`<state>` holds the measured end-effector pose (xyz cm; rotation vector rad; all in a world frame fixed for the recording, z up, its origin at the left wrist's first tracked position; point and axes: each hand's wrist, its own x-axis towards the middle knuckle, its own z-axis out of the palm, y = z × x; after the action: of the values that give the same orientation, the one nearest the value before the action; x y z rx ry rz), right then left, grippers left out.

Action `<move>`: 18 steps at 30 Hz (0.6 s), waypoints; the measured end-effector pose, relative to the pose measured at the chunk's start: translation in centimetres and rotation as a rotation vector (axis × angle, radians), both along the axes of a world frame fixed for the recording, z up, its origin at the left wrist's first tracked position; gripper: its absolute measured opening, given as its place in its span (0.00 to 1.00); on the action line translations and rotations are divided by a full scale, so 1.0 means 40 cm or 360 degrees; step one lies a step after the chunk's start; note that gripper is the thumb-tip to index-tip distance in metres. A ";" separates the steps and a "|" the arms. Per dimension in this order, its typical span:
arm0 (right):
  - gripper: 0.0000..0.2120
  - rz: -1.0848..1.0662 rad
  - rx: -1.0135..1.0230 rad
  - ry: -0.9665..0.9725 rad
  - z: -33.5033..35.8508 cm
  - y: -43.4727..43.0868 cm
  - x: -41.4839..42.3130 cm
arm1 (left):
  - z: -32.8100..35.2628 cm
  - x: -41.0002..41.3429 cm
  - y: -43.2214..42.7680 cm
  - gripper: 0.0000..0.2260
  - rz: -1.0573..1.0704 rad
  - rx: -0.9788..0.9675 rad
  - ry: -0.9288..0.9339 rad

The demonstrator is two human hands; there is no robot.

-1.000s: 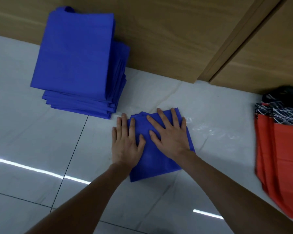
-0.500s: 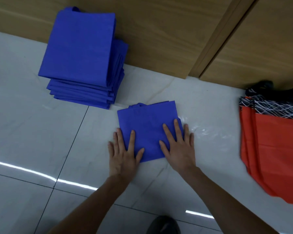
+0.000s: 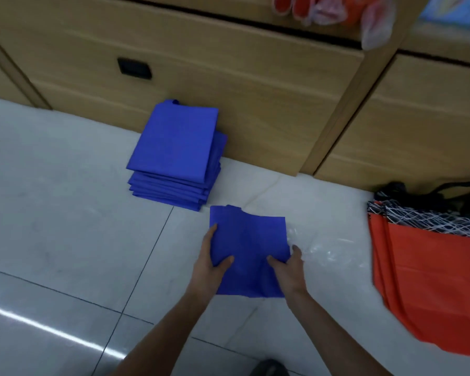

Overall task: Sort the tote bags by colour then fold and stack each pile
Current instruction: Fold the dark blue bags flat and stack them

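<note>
1. Changed since half a second ago: folded blue tote bag (image 3: 248, 240) no longer pressed flat under two spread palms; now gripped at both side edges and apparently raised just off the tiled floor (image 3: 52, 213), near edge drooping over the wrists.
2. Left hand (image 3: 210, 263): curled round the bag's left edge, thumb on the top face, fingers tucked beneath, forefinger lying along the edge.
3. Right hand (image 3: 289, 267): mirror hold on the right edge, thumb on top, fingers under, one fingertip showing past the edge.
4. Reason for the hold, as a judgement: a grip on both sides with support underneath keeps the folds from springing open during the carry.
5. Stack of folded blue tote bags (image 3: 174, 147): squared against the wooden cabinet (image 3: 255, 90), just beyond and left of the held bag, not touching it; likely destination, same colour.
6. Orange tote bags (image 3: 429, 280): patterned black-and-white tops, lying flat and unfolded far right, well apart from the blue; kept separate by colour, folding not yet done.
7. Clear plastic film (image 3: 323, 248): on the floor just right of the held bag; contact with the right hand impossible to tell.
</note>
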<state>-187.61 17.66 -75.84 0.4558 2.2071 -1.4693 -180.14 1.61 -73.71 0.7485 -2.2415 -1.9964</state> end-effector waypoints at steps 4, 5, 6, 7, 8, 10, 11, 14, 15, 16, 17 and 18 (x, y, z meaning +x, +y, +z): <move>0.16 -0.0079 -0.0341 -0.0301 0.111 -0.024 -0.005 | 0.106 0.019 -0.076 0.25 -0.0019 0.0112 0.0076; 0.15 -0.0067 -0.0401 -0.0288 0.144 -0.031 -0.014 | 0.136 0.019 -0.099 0.25 -0.0013 0.0119 0.0104; 0.16 -0.0046 -0.0477 -0.0270 0.179 -0.041 -0.024 | 0.164 0.016 -0.122 0.24 0.0001 0.0113 0.0130; 0.17 -0.0013 -0.0568 -0.0263 0.216 -0.053 -0.034 | 0.194 0.012 -0.145 0.24 0.0028 0.0108 0.0162; 0.19 0.0042 -0.0662 -0.0263 0.254 -0.069 -0.042 | 0.220 0.006 -0.167 0.24 0.0065 0.0091 0.0200; 0.23 0.0201 -0.0804 -0.0226 0.326 -0.107 -0.060 | 0.273 -0.011 -0.212 0.24 0.0133 0.0006 0.0285; 0.25 0.0280 -0.0849 -0.0160 0.355 -0.132 -0.075 | 0.294 -0.022 -0.240 0.24 0.0173 -0.0072 0.0316; 0.29 0.0351 -0.0876 0.0177 0.406 -0.230 -0.140 | 0.344 -0.072 -0.344 0.25 0.0367 -0.0233 0.0381; 0.30 0.0338 -0.0839 0.0300 0.416 -0.272 -0.169 | 0.359 -0.092 -0.381 0.26 0.0445 -0.0237 0.0399; 0.30 0.0314 -0.0802 0.0405 0.425 -0.316 -0.199 | 0.368 -0.114 -0.416 0.25 0.0510 -0.0249 0.0391; 0.30 0.0282 -0.0781 0.0487 0.434 -0.360 -0.226 | 0.374 -0.133 -0.446 0.24 0.0543 -0.0298 0.0360; 0.30 0.0262 -0.0784 0.0539 0.440 -0.403 -0.251 | 0.375 -0.149 -0.471 0.24 0.0545 -0.0379 0.0308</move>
<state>-197.66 1.54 -58.25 -0.1439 1.9484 -2.0253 -186.09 -17.22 -58.69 0.8077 -2.0300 -1.5451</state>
